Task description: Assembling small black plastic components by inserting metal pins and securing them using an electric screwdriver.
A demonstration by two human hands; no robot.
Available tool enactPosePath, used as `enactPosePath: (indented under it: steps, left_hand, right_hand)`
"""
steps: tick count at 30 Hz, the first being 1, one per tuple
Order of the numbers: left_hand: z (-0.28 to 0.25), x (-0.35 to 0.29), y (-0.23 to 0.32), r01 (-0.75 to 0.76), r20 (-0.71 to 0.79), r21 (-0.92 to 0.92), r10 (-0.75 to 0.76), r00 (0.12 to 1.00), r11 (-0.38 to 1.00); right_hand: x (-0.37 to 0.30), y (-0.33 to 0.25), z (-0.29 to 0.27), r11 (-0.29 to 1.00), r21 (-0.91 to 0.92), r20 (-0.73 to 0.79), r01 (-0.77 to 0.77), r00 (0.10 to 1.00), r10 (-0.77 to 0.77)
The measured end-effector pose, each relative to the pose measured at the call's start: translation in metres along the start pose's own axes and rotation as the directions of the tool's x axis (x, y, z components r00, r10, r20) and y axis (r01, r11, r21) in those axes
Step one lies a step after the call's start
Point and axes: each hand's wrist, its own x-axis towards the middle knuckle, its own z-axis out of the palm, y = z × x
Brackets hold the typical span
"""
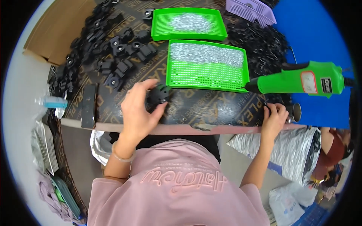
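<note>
Near the front of the table, my left hand [135, 110] curls its thumb and fingers round a dark, rounded black plastic part [159, 95]. The part is slightly blurred, and its left side is hidden by the fingers. To the right, my right hand [274, 119] is at the table's front edge, fingertips drawn together beside a metal cup [295, 113]. Whatever lies between those fingertips is too small to name. A green electric screwdriver [298, 81] points left above the hand, its tip by the corner of a green tray [203, 83] partly filled with small silver pieces.
Behind it is a second green tray [160, 32] with silver pieces. Black housings [117, 47] lie heaped at left, small black parts [260, 45] at right. A purple basket [250, 13] stands far right, a dark phone [89, 105] left, and a cardboard box [56, 34] far left.
</note>
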Motion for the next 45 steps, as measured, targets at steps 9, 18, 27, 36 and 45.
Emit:
enactPosePath:
  steps: [9, 18, 27, 36, 45]
  left_hand:
    - [0.002, -0.009, 0.0, 0.097, 0.146, -0.332, -0.051, 0.988, 0.938]
    - [0.018, -0.02, 0.009, 0.382, 0.363, -0.818, -0.131, 0.923, 0.43]
    - [0.012, -0.023, 0.012, 0.687, 0.716, -0.697, -0.137, 0.685, -0.205]
    - [0.015, -0.018, 0.016, 0.738, 0.737, -0.673, -0.137, 0.662, -0.055]
    - [0.01, -0.018, 0.025, 0.741, 0.727, -0.659, -0.143, 0.672, 0.13]
  right_hand:
    - [-0.012, -0.041, -0.046, 0.742, 0.65, 0.255, -0.165, 0.967, -0.008]
    - [-0.032, -0.092, -0.037, -0.028, 0.836, 0.542, -0.548, 0.832, -0.122]
    - [-0.011, -0.138, -0.048, 0.185, 0.978, 0.171, -0.098, 0.883, -0.437]
    - [0.017, -0.146, -0.064, 0.299, 0.943, 0.106, 0.149, 0.715, -0.691]
    - [0.024, -0.157, -0.071, 0.355, 0.935, 0.222, -0.001, 0.783, -0.582]
